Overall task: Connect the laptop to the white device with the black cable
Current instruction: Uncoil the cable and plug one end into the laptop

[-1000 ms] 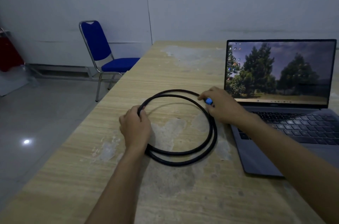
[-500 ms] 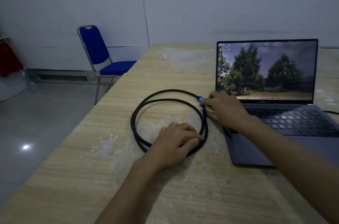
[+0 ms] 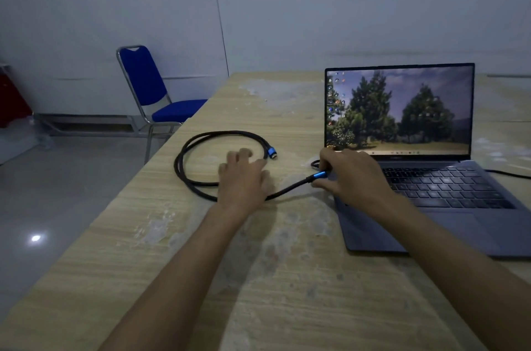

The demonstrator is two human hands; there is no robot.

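Pinching one blue-collared plug (image 3: 319, 175) of the black cable (image 3: 184, 155), the right hand (image 3: 355, 175) sits at the left side of the open laptop (image 3: 431, 178), its fingers (image 3: 324, 159) curled above and below the connector. The plug's tip points at the laptop's left edge; whether it is already seated in a port I cannot tell, since the hand covers that spot. From the plug the cable runs left and down across the counter (image 3: 287, 278), passes under the left hand (image 3: 244, 178), then sweeps round in a loose loop toward the counter's left edge. The other plug (image 3: 271, 153), also blue-collared, lies free on the wood at the loop's far end, just beyond the left fingertips and not touched by them. The left hand lies palm down with fingers spread and relaxed, pressing on the cable rather than gripping it. The laptop stands toward the counter's right side, screen lit with a picture of trees. A second thin black lead (image 3: 505, 174) trails off from the laptop's far right side. Beyond the counter's left edge a blue chair (image 3: 155, 92) stands on the floor.
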